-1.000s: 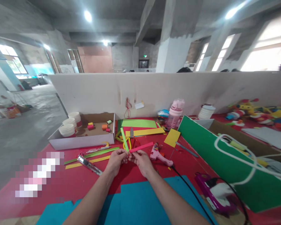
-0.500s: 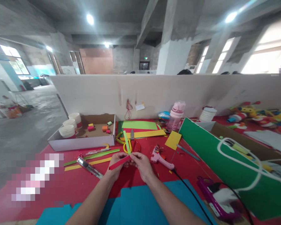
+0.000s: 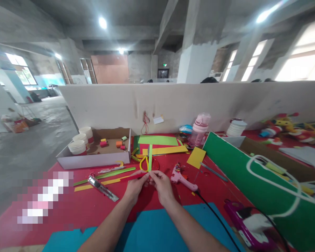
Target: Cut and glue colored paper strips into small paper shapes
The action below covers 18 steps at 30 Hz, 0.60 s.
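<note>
Left hand (image 3: 137, 186) and right hand (image 3: 162, 185) together pinch a green strip (image 3: 150, 157) and a red strip (image 3: 133, 176); a pink glue gun (image 3: 185, 181) lies nearby.

Pink bottle (image 3: 199, 129) before a pale partition (image 3: 107, 105), bright lamps (image 3: 103, 23) overhead.

place: craft workshop | shell: bare concrete ceiling (image 3: 136, 17) | red worktable (image 3: 94, 215): glue gun (image 3: 186, 181), cutter knife (image 3: 103, 188), paper strips (image 3: 150, 157)

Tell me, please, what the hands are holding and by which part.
The left hand and right hand together pinch the upright green strip by its lower end and the red strip by its right end.
</note>
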Motion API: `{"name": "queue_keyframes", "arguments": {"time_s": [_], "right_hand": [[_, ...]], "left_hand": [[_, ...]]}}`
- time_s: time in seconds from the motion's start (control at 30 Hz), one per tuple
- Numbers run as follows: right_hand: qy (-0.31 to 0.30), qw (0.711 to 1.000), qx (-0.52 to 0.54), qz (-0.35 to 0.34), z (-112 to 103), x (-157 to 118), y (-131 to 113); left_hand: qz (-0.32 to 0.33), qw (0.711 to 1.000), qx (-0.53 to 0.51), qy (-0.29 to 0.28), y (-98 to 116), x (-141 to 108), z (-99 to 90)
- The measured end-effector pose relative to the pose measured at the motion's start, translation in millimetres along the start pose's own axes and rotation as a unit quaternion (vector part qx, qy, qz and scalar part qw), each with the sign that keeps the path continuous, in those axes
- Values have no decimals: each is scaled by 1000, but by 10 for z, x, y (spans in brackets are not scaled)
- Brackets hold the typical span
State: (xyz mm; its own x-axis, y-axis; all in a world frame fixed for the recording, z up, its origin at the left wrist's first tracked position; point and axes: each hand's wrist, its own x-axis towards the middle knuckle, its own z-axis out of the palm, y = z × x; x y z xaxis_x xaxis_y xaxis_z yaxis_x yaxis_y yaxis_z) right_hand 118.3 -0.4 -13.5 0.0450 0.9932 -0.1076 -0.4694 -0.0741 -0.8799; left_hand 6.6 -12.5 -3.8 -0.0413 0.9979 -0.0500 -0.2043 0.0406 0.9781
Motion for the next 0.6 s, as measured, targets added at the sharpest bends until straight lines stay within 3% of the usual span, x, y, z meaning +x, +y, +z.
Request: {"name": "queue_keyframes", "arguments": {"time_s": [0.13,0.37,0.6], "right_hand": [[-40,999,-16,23,-5,-12,-22],[-73,996,-35,28,-5,-15,-95],[-89,994,-67,-1,-28,-9,-127]], "left_hand": [[-21,1000,14,12,20,19,-48],[-2,999,-49,-12,55,20,-55],[-20,999,-44,11,52,28,-83]]}}
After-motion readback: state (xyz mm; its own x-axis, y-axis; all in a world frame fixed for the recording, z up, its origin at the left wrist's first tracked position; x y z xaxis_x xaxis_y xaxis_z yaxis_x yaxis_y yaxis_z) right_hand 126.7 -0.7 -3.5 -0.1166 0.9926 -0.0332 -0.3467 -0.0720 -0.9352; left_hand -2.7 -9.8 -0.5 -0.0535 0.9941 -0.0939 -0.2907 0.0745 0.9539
